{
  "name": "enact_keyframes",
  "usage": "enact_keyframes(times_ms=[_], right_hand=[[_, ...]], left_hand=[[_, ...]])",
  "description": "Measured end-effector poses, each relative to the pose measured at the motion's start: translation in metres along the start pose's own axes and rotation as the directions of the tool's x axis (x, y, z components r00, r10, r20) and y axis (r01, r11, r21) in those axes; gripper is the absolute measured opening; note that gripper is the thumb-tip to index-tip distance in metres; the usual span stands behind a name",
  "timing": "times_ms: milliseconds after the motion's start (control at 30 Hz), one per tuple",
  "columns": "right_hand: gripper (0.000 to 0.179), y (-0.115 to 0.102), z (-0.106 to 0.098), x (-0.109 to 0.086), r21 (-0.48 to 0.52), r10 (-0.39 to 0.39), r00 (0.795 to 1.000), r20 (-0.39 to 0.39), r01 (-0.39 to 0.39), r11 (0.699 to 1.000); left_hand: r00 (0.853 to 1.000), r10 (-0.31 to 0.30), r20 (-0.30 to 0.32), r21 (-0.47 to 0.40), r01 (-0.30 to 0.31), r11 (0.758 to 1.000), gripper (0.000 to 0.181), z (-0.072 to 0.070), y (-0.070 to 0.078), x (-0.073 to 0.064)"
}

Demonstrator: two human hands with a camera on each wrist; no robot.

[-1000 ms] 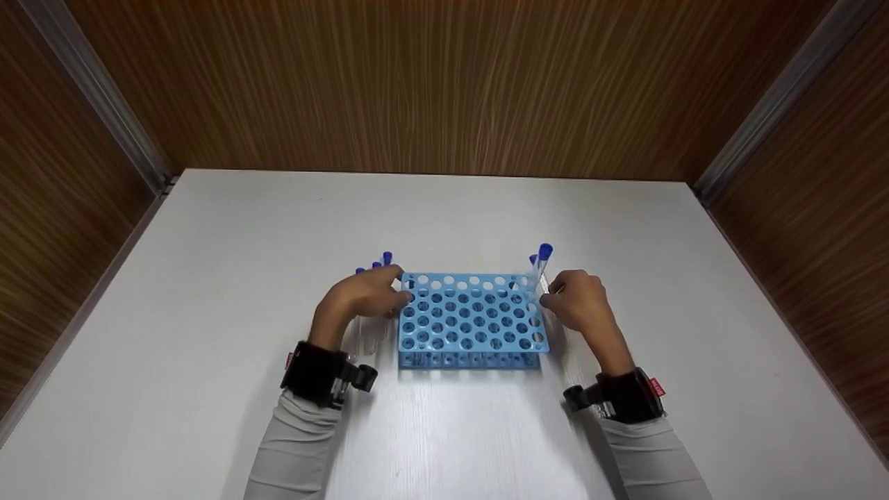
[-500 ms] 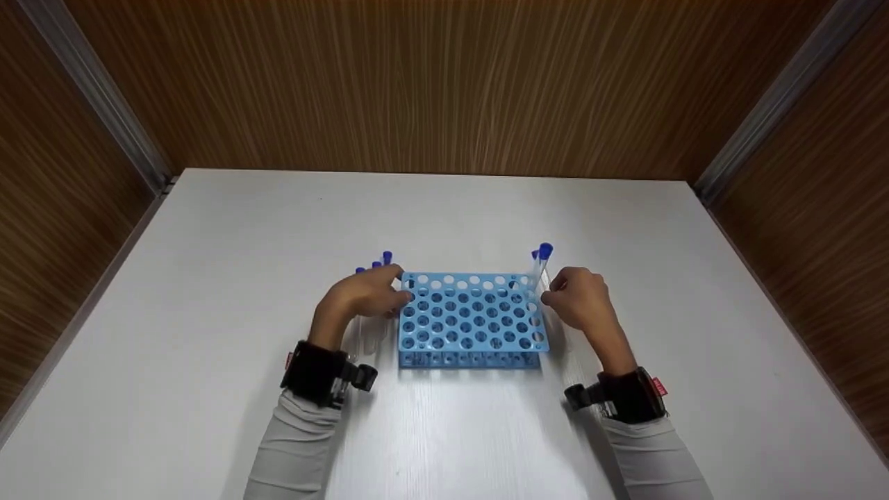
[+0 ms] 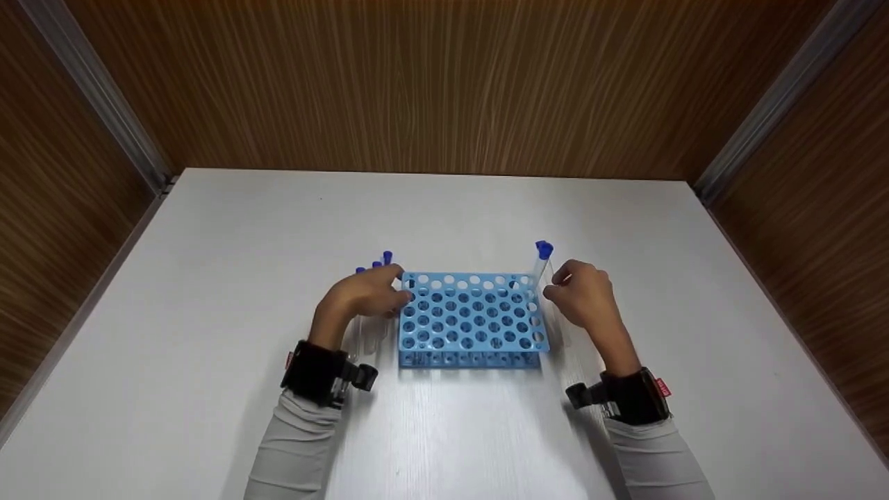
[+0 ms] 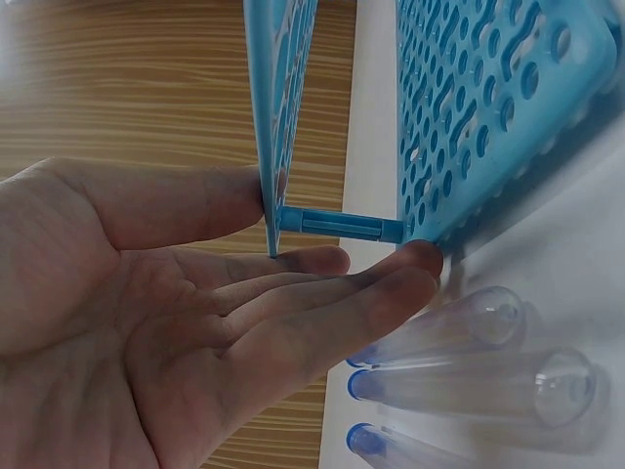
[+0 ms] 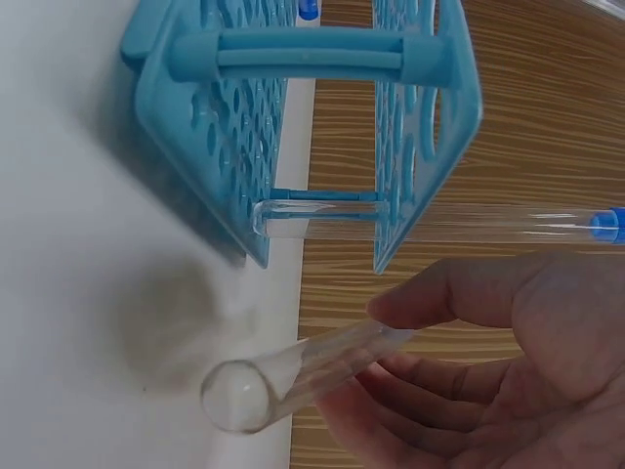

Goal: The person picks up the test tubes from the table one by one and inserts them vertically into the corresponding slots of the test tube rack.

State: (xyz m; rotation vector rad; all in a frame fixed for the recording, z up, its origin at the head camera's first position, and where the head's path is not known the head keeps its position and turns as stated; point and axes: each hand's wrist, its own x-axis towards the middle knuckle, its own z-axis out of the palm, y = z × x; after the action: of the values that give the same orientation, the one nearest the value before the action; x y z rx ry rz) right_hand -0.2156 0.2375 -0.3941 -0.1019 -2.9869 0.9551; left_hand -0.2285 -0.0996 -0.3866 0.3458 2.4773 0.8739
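Observation:
A light blue test tube rack (image 3: 472, 312) stands on the white table. At its left end my left hand (image 3: 364, 292) holds it, thumb on the upper plate and fingers reaching below that plate's edge in the left wrist view. Off the rack's right end, my right hand (image 3: 583, 295) pinches a clear test tube (image 5: 322, 366) between thumb and fingers. This tube is tilted, its round bottom above the table and apart from the rack. Another clear tube with a blue cap (image 5: 607, 226) stands in the rack's far right corner.
Three blue-capped test tubes (image 4: 469, 386) lie side by side on the table, left of the rack and near my left fingers. A brown wood-grain panel (image 3: 444, 83) rises behind the white table (image 3: 458, 430), with more panels on both sides.
My right hand has shifted slightly away and to the right. The held tube's blue cap has moved up behind the racked tube's cap. My left hand and the rack stay put.

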Motion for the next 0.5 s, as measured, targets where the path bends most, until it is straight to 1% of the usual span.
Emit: enact_keyframes(times_ms=[167, 333, 500], right_hand=[[0.033, -0.001, -0.0026, -0.0013, 0.021, -0.016, 1.0, 0.004, 0.016, 1.0], [0.03, -0.0013, -0.0044, -0.0029, 0.022, -0.035, 0.999, -0.017, 0.036, 0.999], [0.028, -0.0025, -0.0065, -0.0037, 0.037, -0.038, 0.999, -0.028, 0.039, 0.999]], left_hand=[[1.0, 0.012, 0.0, 0.021, -0.012, 1.0, 0.066, -0.0007, -0.0007, -0.0007], [1.0, 0.007, -0.003, 0.034, -0.007, 0.999, 0.066, -0.0006, 0.0001, -0.0004], [1.0, 0.0, -0.004, 0.03, 0.0, 1.0, 0.066, -0.0004, 0.0003, -0.0003]])
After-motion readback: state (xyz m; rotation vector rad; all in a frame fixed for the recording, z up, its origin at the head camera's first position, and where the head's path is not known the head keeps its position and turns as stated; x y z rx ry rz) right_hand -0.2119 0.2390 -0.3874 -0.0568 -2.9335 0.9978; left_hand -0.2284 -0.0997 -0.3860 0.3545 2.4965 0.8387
